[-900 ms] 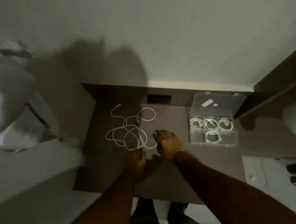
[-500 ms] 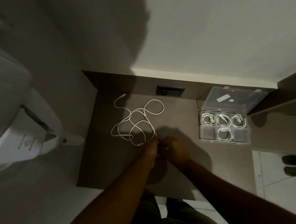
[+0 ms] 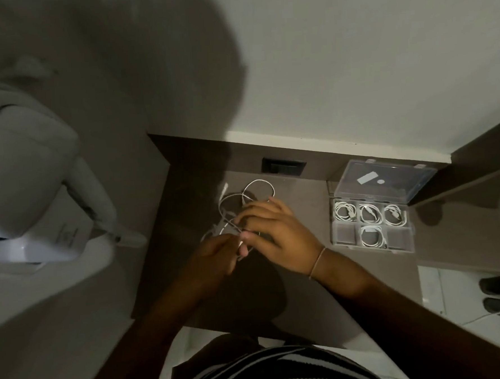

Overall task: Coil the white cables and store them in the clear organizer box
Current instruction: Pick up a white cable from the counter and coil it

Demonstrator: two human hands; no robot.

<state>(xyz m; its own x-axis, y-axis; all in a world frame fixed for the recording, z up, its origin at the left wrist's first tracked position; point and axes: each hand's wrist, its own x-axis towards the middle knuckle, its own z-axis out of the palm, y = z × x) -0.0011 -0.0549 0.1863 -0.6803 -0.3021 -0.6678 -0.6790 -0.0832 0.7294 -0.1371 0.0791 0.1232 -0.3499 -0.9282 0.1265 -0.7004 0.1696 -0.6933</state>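
A: What's different from a moment ago?

B: Biggest thing first: the desk (image 3: 350, 277) looks the same, and the organizer box (image 3: 371, 228) hasn't moved, lid up, at the desk's right end. Four of its compartments already hold coiled cables, the three in the far row and the middle one in the near row. The change is in the loose white cable (image 3: 245, 202). It lay spread in wide loops to the left of the box; now it's bunched tighter and both hands are in it.

A: So coiling has begun?

B: I'd judge it's just starting. Nothing like a neat coil yet.

A: And the grips?

B: The right hand (image 3: 278, 234), the nearer one to the box, has its fingers (image 3: 259, 210) spread flat over the tangle, with the thumb pressing down onto a strand. The left hand (image 3: 214, 256), farther from the box, is curled closed and seems to pinch the cable's near end. It's dim, so I can't be sure of the contact.
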